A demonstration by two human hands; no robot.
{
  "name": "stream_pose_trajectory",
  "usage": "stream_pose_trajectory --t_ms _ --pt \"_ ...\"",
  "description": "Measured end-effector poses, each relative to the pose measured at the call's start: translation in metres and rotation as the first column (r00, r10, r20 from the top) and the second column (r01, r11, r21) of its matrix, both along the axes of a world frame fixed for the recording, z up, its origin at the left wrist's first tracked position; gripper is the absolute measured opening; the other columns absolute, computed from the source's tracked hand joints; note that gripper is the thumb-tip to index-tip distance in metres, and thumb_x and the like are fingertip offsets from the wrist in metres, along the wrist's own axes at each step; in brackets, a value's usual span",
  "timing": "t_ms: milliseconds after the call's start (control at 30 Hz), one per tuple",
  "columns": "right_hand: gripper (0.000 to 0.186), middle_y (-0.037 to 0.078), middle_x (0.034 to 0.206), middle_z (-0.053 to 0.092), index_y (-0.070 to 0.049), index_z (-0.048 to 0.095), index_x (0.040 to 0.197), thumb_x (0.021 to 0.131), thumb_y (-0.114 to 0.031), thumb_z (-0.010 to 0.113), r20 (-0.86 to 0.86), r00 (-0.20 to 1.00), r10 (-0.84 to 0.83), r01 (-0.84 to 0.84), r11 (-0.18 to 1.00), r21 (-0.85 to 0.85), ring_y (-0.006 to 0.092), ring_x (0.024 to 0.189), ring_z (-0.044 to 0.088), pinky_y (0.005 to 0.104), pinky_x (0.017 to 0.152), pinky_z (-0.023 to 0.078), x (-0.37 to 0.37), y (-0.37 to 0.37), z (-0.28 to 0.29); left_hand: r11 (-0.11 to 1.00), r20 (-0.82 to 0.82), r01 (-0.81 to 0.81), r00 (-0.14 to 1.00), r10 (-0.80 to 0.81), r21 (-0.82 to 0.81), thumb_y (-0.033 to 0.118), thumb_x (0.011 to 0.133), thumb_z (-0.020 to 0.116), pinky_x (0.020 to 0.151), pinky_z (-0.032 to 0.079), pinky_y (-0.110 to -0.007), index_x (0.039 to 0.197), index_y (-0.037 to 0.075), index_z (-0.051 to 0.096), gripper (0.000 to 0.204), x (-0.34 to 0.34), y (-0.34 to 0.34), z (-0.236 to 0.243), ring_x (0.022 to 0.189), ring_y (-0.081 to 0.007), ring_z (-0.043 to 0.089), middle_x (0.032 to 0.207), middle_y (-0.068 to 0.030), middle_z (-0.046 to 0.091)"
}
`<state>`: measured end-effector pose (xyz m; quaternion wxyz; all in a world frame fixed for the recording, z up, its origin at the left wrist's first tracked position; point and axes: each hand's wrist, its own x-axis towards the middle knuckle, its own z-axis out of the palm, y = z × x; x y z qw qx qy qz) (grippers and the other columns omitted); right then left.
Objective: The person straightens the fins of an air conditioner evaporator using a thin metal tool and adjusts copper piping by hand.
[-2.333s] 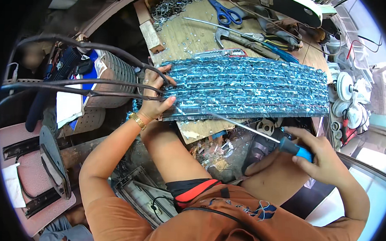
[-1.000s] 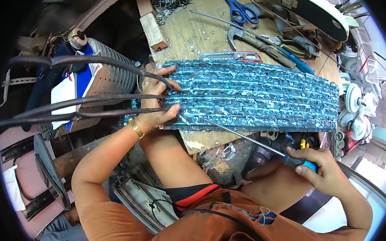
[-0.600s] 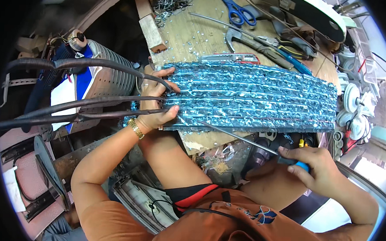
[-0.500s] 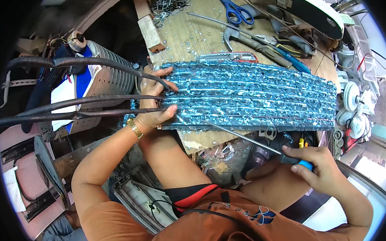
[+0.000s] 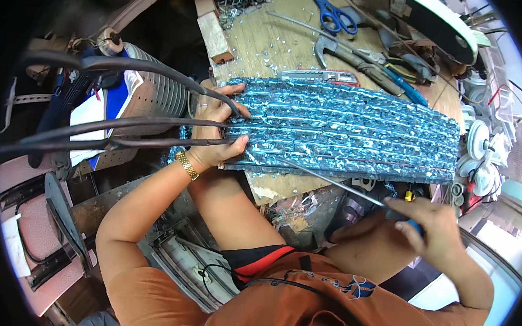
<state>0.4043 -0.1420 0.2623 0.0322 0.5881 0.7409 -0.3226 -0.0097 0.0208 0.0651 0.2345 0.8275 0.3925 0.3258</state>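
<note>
A long coil with crumpled, shiny blue metal fins (image 5: pixel 344 123) lies across a wooden bench (image 5: pixel 263 55), with bits of fin scattered round it. My left hand (image 5: pixel 216 126), a gold watch on its wrist, is closed round the coil's left end. Its thumb presses the near side, and dark covered pipes (image 5: pixel 129 123) run past its fingers toward the left. My right hand (image 5: pixel 436 226), slightly blurred, is wrapped round the blue and black handle of a long-shafted screwdriver (image 5: pixel 341 185). The screwdriver's tip meets the coil's near edge, right of my left thumb.
Beyond the coil lie a utility knife (image 5: pixel 317 77), a hammer (image 5: pixel 353 61), blue scissors (image 5: pixel 337 19) and a long blue-handled rod (image 5: pixel 412 93). A wooden block (image 5: pixel 215 40) edges the bench's left side. White round parts (image 5: pixel 479 137) stand at the right. My legs are under the near edge.
The whole view has shifted a little. My right hand has moved slightly and now covers more of the screwdriver handle. The left hand keeps its hold on the coil.
</note>
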Motion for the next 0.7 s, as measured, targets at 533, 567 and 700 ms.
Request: stream_pose_trajectory --t_ms 533,567,700 --pt "0.059 0.018 0.122 0.073 -0.012 0.063 0.146 0.087 -0.006 0.073 -0.398 0.905 -0.153 0.254 0.943 0.215 0.0366 0.106 0.071 0.0438 0.089 0.055 -0.015 -0.111 -0.066 0.995 -0.046 -0.089 0.995 0.091 0.049 0.044 0.063 0.096 0.12 0.035 -0.057 0.119 0.017 0.071 0.068 -0.009 -0.009 -0.016 0.149 -0.0497 0.037 0.169 -0.0259 0.03" --pt "0.059 0.018 0.115 0.073 -0.012 0.065 0.145 0.087 -0.005 0.073 -0.445 0.888 -0.112 0.267 0.916 0.301 0.036 0.1 0.07 0.0438 0.086 0.055 -0.016 -0.114 -0.067 0.995 -0.039 -0.089 0.995 0.091 0.054 0.044 0.063 0.096 0.12 0.035 -0.057 0.119 0.017 0.071 0.068 -0.009 -0.012 -0.015 0.149 -0.0497 0.037 0.169 -0.0259 0.03" --pt "0.058 0.015 0.098 0.067 -0.012 0.068 0.143 0.086 -0.003 0.074 -0.318 0.937 -0.145 0.232 0.938 0.257 0.0331 0.087 0.065 0.0432 0.079 0.052 -0.017 -0.115 -0.047 0.986 -0.055 -0.156 0.986 0.159 0.061 0.033 0.065 0.092 0.117 0.038 -0.055 0.111 0.015 0.072 0.053 0.0 -0.021 -0.015 0.145 -0.0467 0.043 0.167 -0.0219 0.035"
